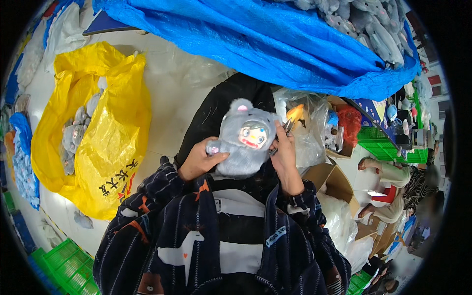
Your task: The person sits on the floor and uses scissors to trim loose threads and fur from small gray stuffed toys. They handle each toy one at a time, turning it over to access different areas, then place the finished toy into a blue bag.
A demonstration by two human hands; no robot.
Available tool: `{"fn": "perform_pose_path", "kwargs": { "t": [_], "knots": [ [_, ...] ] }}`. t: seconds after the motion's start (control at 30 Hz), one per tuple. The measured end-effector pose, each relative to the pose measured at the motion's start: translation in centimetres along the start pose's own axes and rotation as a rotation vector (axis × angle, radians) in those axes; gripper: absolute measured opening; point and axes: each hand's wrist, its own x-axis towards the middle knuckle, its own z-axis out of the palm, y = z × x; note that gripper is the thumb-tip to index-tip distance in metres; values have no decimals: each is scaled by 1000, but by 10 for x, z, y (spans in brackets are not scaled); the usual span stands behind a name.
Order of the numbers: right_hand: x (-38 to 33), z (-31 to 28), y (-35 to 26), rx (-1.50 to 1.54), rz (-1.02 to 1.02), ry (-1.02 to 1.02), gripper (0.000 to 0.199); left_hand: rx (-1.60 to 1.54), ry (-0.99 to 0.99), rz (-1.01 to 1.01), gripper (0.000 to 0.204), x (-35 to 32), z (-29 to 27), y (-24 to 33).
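Note:
A grey plush doll point(243, 142) with a painted face and a round ear is held up in front of me at the centre of the view. My left hand point(199, 160) grips its left side, thumb over a small grey arm. My right hand point(284, 150) is against the doll's right side and is closed on small scissors point(287, 127) with an orange tip, pointing up beside the doll's head.
A big yellow plastic bag point(115, 147) of grey plush dolls lies on the floor at the left. A blue tarp point(275, 44) with more grey plush on it spans the top. A cardboard box point(332, 179), clear bags and green crates point(383, 147) sit at the right, where another person sits.

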Motion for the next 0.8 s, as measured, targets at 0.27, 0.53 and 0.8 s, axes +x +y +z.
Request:
{"fn": "perform_pose_path", "kwargs": {
  "t": [0.27, 0.53, 0.8],
  "knots": [
    [-30, -9, 16, -604, 41, -246, 52, -267, 93, 88, 19, 9, 13, -4],
    [-44, 32, -17, -1103, -712, -396, 44, 327, 315, 379, 18, 11, -2, 22],
    [-40, 51, -38, -1107, -982, -344, 35, 131, 127, 332, 15, 12, -2, 47]
  ]
}}
